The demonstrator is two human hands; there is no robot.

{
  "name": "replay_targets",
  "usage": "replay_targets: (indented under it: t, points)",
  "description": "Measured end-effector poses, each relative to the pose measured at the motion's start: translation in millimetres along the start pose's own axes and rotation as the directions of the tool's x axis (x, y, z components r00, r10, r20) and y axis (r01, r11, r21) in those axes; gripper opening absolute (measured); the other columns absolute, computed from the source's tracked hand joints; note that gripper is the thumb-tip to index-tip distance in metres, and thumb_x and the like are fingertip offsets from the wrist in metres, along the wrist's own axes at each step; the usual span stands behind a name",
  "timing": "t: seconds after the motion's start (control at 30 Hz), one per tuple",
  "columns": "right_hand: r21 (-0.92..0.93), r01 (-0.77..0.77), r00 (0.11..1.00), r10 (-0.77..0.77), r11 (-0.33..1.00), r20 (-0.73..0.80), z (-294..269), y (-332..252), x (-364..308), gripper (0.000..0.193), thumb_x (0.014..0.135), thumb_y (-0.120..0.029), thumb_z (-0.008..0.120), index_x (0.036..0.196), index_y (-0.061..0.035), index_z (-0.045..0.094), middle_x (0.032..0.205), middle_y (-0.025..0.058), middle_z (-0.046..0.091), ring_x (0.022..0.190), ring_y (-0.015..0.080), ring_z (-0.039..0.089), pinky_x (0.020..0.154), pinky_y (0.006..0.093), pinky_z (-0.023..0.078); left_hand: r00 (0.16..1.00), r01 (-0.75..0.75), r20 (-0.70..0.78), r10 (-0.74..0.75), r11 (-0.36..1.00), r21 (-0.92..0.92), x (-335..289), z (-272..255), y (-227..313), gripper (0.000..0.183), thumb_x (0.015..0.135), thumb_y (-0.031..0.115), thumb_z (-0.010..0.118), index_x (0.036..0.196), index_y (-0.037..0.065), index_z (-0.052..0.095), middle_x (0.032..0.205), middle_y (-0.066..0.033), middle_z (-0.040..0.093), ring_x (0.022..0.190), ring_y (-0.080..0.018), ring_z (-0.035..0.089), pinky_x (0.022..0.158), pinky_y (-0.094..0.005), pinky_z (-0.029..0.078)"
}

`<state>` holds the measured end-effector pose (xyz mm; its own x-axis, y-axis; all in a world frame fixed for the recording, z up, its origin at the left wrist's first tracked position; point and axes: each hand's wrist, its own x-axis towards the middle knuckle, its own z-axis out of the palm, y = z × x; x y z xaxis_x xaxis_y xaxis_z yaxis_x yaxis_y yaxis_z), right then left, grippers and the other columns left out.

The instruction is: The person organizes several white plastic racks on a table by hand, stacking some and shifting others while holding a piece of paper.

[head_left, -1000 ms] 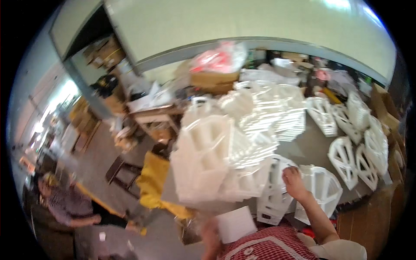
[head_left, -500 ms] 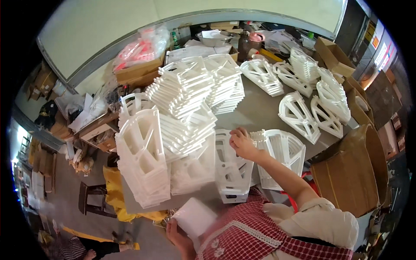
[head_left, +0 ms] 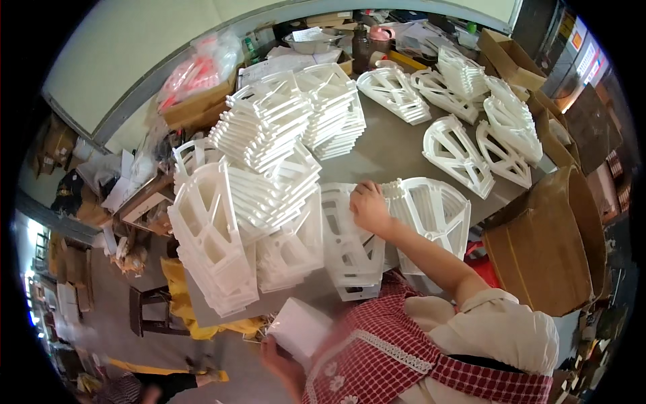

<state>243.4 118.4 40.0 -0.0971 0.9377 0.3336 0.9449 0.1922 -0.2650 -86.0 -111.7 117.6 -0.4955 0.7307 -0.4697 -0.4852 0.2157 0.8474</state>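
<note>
Now a white pad [head_left: 299,328] is pinched by the left hand [head_left: 279,360] near, while the right hand [head_left: 369,207], fingers curled, is pressed on a frame stack [head_left: 350,242], seemingly to steady it.

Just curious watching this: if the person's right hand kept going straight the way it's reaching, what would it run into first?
The right hand already rests on the white plastic frames stacked before it. Pushing on up the table, it would probably meet the tall leaning pile of white frames next, though depth is hard to judge here.
</note>
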Motion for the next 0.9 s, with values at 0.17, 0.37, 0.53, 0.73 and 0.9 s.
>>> replay_targets:
  t: [0.17, 0.37, 0.53, 0.73, 0.9]
  points:
    - [-0.082, -0.113, 0.985, 0.101, 0.99, -0.14, -27, -7, 11, 0.022, 0.075, -0.021, 0.071, 0.088, -0.0055, 0.063, 0.091, 0.012, 0.064, 0.1, 0.0322, 0.055, 0.088, 0.0447, 0.041, 0.998, -0.059, 0.006, 0.059, 0.998, -0.027, 4, -10, -10, 0.02, 0.095, 0.018, 0.051, 0.1, 0.0, 0.059, 0.099, -0.0098, 0.062, 0.091, -0.0201, 0.06, 0.081, -0.0322, 0.048]
    - [-0.059, -0.177, 0.944, 0.186, 0.982, 0.273, -34, -42, -14, 0.046, 0.084, -0.037, 0.064, 0.111, 0.0004, 0.059, 0.091, 0.0137, 0.069, 0.092, 0.0316, 0.065, 0.084, 0.0479, 0.046, 0.996, -0.057, 0.07, 0.054, 0.997, 0.042, -1, -2, -11, 0.024, 0.096, 0.022, 0.052, 0.104, 0.0, 0.059, 0.101, -0.0102, 0.062, 0.094, -0.0205, 0.059, 0.083, -0.0327, 0.047]
    - [0.073, -0.215, 0.971, 0.205, 0.974, 0.124, -38, -41, -7, 0.05, 0.076, -0.03, 0.063, 0.11, 0.0038, 0.052, 0.073, 0.0198, 0.067, 0.072, 0.0373, 0.066, 0.074, 0.0481, 0.051, 0.992, -0.096, 0.085, 0.094, 0.995, 0.019, -3, 8, -12, 0.026, 0.096, 0.026, 0.052, 0.103, 0.002, 0.056, 0.1, -0.0095, 0.059, 0.093, -0.02, 0.056, 0.083, -0.0341, 0.046]
    - [-0.107, -0.16, 0.987, 0.159, 0.981, -0.019, -133, -14, -37, 0.033, 0.074, -0.028, 0.066, 0.099, -0.0072, 0.062, 0.076, 0.0141, 0.067, 0.085, 0.0337, 0.063, 0.085, 0.0479, 0.047, 0.985, -0.144, 0.105, 0.139, 0.989, 0.042, -13, 12, 0, 0.021, 0.096, 0.025, 0.05, 0.095, 0.003, 0.052, 0.094, -0.0078, 0.055, 0.09, -0.0192, 0.054, 0.081, -0.0345, 0.045]
    - [-0.335, -0.193, 0.965, 0.116, 0.922, -0.236, -183, 62, -91, 0.043, 0.078, -0.026, 0.068, 0.116, -0.0062, 0.063, 0.081, 0.0097, 0.068, 0.088, 0.0289, 0.061, 0.088, 0.0422, 0.043, 0.985, -0.119, 0.134, 0.112, 0.992, 0.045, -19, 19, -3, 0.022, 0.097, 0.024, 0.05, 0.095, 0.002, 0.052, 0.094, -0.0075, 0.054, 0.089, -0.0192, 0.054, 0.076, -0.0342, 0.047]
